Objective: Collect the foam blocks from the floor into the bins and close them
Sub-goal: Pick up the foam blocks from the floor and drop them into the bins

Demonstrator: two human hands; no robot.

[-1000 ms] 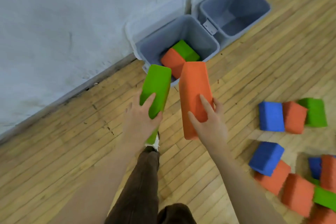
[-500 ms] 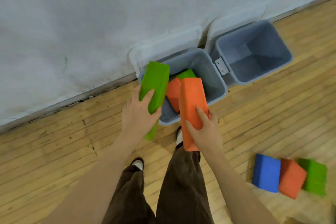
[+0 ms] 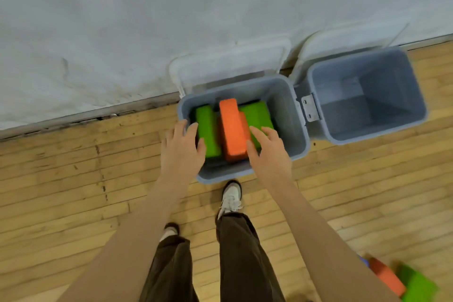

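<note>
Hovering spread and empty over the near bin (image 3: 300,115), both hands (image 3: 182,146) (image 3: 268,152) have nothing to steady the orange block (image 3: 231,129) standing tall at 12 o'clock between green blocks (image 3: 207,132), so it could jam the lid (image 3: 230,61).

We see the floor blocks (image 3: 402,279) blurred and cut off at the corner; a lower orange block (image 3: 244,122) sits mostly hidden.
</note>
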